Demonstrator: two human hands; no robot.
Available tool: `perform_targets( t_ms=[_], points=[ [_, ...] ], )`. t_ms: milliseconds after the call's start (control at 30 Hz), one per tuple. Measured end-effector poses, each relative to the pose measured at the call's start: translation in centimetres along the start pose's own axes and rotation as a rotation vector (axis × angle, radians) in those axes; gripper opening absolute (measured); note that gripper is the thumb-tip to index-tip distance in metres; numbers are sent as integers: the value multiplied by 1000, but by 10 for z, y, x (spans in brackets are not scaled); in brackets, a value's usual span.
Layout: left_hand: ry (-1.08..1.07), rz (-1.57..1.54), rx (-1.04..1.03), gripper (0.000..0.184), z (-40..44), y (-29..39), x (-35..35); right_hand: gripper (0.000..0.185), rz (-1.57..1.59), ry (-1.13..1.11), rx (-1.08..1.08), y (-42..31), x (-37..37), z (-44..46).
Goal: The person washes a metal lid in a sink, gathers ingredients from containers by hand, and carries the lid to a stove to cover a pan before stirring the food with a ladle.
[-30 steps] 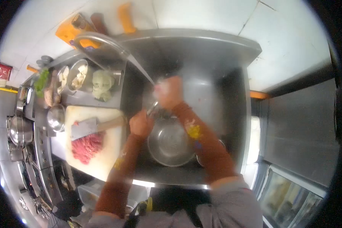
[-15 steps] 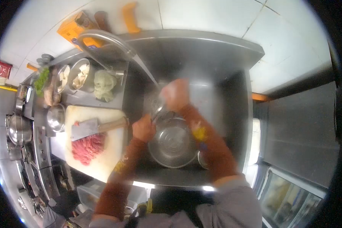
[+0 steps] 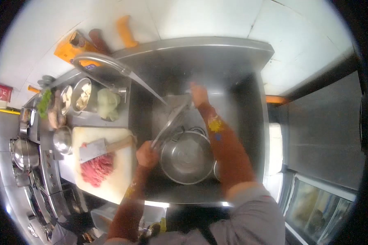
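Observation:
My left hand (image 3: 147, 155) is closed on the near end of a tilted, thin-rimmed round metal dish (image 3: 172, 122), seen almost edge-on and blurred. Farther off, my right hand (image 3: 199, 96) grips its other end; some fingers are blurred. Whether the dish is a lid or a shallow bowl, I cannot tell. Water runs from the curved faucet (image 3: 110, 61) into the sink (image 3: 233, 171), falling just left of the dish. Below my hands, a round metal pot (image 3: 187, 157) stands in the sink, with a second metal rim (image 3: 216, 170) partly hidden behind my right forearm.
Left of the sink, a white cutting board (image 3: 122, 179) holds a cleaver (image 3: 93, 151) and sliced red meat (image 3: 96, 171). Behind it are a pale green cabbage (image 3: 108, 103), a bowl of white pieces (image 3: 84, 96) and a metal bowl (image 3: 63, 140). An orange box (image 3: 71, 49) stands by the wall.
My hands have moved apart: the left nearer to me and leftward, the right slightly farther away, out of the water stream. The metal dish now shows at greater length between them.

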State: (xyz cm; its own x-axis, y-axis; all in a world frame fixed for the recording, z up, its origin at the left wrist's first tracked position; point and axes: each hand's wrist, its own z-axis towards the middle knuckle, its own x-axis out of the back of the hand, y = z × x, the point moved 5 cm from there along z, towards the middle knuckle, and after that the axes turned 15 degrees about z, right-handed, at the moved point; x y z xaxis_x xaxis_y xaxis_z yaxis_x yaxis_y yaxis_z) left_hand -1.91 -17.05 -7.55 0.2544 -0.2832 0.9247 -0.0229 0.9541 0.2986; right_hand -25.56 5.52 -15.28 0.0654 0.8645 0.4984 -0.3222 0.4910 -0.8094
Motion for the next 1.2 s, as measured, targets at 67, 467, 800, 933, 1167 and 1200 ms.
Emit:
perform_targets(
  t_ms=[67,467,800,933,1167,1200],
  points=[
    [76,-69,73,16,16,16,24,27,-188,-79,100,-49,4,-1],
    [-10,66,-64,23,50,43,-21,36,533,127,-368,0,28,18],
    [-27,49,33,25,25,22,-7,40,292,130,-7,-29,19,-3],
    [-48,0,-8,22,17,7,-8,55,260,150,-271,88,-14,-5],
    [-209,67,-165,25,99,48,4,41,465,389,-392,-112,-10,-59],
    [-234,98,-123,25,99,45,2,39,380,357,-236,-136,-23,-80]
  ],
)
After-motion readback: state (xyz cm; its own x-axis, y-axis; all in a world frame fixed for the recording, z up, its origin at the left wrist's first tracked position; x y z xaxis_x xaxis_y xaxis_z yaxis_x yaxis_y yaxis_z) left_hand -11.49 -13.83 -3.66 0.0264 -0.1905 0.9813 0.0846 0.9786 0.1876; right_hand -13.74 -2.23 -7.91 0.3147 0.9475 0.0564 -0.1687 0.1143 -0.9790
